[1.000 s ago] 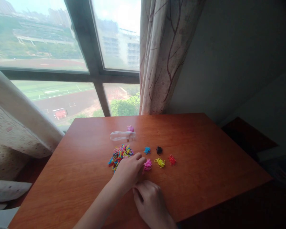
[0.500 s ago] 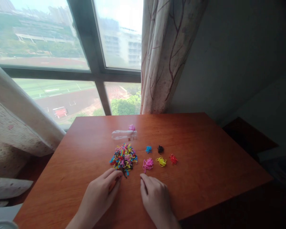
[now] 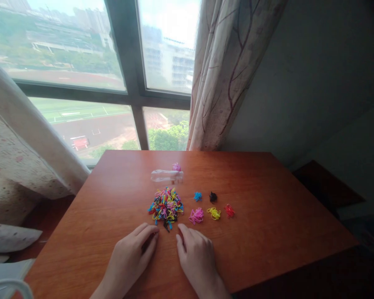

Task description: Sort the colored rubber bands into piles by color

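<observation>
A mixed heap of coloured rubber bands lies on the wooden table, with a few black and blue ones straying from its near edge. Just below its left side, my left hand is closed, thumb and index tip together; anything between them is too small to make out. My right hand rests close by on the right, thumb and index slightly apart with nothing visible in them. Beyond it lie small single-colour piles: pink bands, yellow bands, red bands, blue bands and black bands.
Behind the heap lies a clear plastic container on its side, with a pink object beside it. The table stands against a window, between a left curtain and a right curtain. Something white shows at lower left.
My right hand has moved left, nearer to my left hand and the heap. The whole view has shifted slightly; the piles look unchanged.
</observation>
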